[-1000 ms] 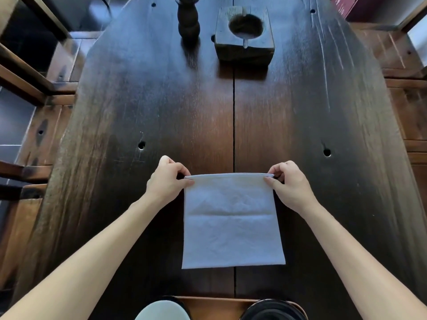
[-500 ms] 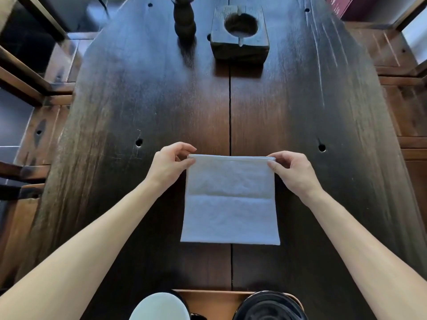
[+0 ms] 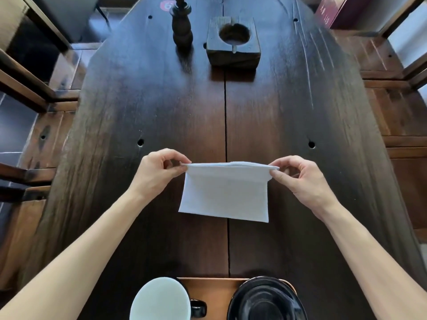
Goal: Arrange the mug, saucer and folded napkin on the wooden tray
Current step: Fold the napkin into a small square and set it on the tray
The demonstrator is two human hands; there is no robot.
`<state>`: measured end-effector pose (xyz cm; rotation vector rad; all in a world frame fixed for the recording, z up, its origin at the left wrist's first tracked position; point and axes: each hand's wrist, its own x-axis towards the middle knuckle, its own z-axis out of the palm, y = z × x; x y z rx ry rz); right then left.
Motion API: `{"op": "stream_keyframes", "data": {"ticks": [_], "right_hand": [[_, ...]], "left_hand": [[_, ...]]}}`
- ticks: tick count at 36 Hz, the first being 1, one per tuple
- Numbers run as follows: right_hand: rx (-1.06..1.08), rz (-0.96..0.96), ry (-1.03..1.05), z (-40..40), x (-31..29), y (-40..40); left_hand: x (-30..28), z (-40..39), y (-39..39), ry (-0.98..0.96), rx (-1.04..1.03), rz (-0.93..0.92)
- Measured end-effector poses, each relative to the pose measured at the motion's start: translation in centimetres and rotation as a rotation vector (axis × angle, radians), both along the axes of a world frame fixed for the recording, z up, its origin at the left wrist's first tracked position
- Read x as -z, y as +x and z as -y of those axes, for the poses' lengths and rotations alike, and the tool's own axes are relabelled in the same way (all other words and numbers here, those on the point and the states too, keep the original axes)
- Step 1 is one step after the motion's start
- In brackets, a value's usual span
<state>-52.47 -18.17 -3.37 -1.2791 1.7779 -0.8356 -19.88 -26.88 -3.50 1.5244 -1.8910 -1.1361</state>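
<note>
Pale blue napkin (image 3: 225, 192), soft and creased, doubled over along its far edge, lay at mid-tabletop (image 3: 115, 112) across the centre seam, near edge flat on the wood and slightly skewed. Looked shorter than half a second before: far edge carried toward the body, more cloth folded under, near edge drawn further up the tabletop. Both hands sat a touch higher off the wood than before.

Left hand (image 3: 159, 174) pinched the far left corner between thumb and forefinger, other fingers loosely arched above. Right hand (image 3: 298, 179) pinched the far right corner the same way, thumb under, fingertips curled over the fold. Fold stretched taut between the two grips, lifted clear of the wood.

Down at the near edge, wooden tray (image 3: 212, 292), partly cut off by the frame. Mug (image 3: 159, 299) with pale inside and a dark handle at its left end, black saucer (image 3: 265, 301) at its right end, well apart from the napkin.

Far end held a dark turned post (image 3: 181, 26) and a wooden block (image 3: 233, 41) with a round hollow.
</note>
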Motion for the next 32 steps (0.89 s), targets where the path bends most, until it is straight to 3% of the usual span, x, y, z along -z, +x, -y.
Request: {"op": "stream_keyframes", "data": {"ticks": [13, 19, 27, 32], "right_hand": [[-0.154, 0.002, 0.117, -5.4, 1.9, 0.6], [-0.234, -0.215, 0.167, -6.4, 3.2, 1.1], [-0.238, -0.36, 0.194, -7.0, 3.9, 1.6], [-0.099, -0.345, 0.131, -6.7, 4.0, 2.5]], "left_hand": [[2.1, -4.5, 2.1, 0.058, 0.211, 0.155], [3.8, -5.3, 2.2, 0.115, 0.23, 0.243], [4.1, -5.7, 1.9, 0.193, 0.257, 0.303], [4.0, -6.1, 1.3, 0.028, 0.142, 0.273]]}}
